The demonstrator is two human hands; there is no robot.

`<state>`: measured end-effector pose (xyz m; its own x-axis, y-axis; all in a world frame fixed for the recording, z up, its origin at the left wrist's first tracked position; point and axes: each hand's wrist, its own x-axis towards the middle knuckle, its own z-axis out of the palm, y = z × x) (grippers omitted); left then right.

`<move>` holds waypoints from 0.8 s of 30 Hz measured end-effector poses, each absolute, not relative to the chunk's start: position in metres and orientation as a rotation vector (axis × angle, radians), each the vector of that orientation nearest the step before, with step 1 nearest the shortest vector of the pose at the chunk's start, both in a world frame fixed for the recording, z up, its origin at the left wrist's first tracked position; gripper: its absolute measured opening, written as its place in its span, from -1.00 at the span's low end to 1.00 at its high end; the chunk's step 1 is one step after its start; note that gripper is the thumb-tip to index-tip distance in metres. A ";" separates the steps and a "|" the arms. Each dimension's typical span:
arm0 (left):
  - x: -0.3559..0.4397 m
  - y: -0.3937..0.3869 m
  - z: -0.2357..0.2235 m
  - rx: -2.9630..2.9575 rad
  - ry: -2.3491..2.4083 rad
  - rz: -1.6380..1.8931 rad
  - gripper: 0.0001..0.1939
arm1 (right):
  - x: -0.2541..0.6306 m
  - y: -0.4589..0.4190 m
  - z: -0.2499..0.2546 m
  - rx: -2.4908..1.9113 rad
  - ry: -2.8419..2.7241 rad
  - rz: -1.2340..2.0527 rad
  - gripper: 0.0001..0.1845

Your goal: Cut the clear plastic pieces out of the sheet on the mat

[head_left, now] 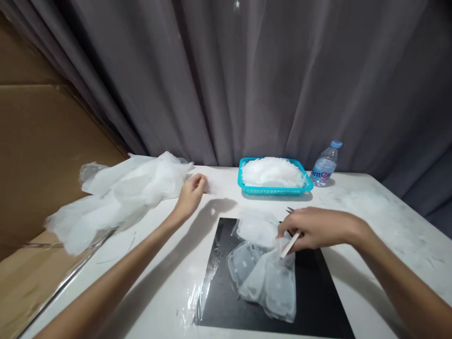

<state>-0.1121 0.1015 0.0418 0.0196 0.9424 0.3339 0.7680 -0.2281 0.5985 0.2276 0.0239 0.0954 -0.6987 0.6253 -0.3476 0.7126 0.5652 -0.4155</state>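
From the head, we see thin white pieces (259, 278) just under the right hand (307, 228). They are soft and see-through, a bit like cloudy plastic, with rounded ends, and some have pale dots. They lie fanned out and crossing each other on a flat black mat (314, 296) that looks smooth. Next to the left hand (192, 193), on its outer side, is a big crumpled heap (130, 183) of filmy white sheets, full of folds.

Farther off than the right hand, a blue basket (275, 191) with little holes in its side carries a tall, fluffy-looking white pile (273, 172). Just beside it is a clear bottle (324, 167) with a blue cap. Out past the right hand, thin clear scraps (381, 212) are spread over the white tabletop (165, 292). Brown cardboard (45, 141) stands beyond the heap on the left hand's side, and a grey curtain (229, 80) hangs in folds behind everything. Our right hand hides part of the white pieces.

Our right hand is closed around a small tool (291, 245) with a white handle and dark, pointed tips; its fingers seem to touch the white pieces too. Our left hand is over the tabletop with its fingers curled in; we cannot tell if it pinches something thin.
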 end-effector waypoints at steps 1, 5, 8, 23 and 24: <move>-0.100 0.084 0.042 2.046 1.682 1.044 -0.56 | 0.228 0.024 0.097 1.176 2.708 -0.818 -0.76; -0.050 0.025 0.045 2.014 1.347 1.095 -0.60 | 0.216 0.017 0.097 1.513 3.115 -0.813 -0.64; -0.030 0.006 0.052 1.850 1.069 1.122 -0.71 | 0.206 0.013 0.096 1.523 3.175 -1.053 -0.69; -0.033 -0.006 0.072 1.584 0.928 1.132 -0.85 | 0.217 0.020 0.098 1.233 3.046 -1.787 -0.77; -0.034 -0.007 0.074 1.606 0.949 1.151 -0.86 | 0.217 0.020 0.098 1.235 3.061 -1.764 -0.78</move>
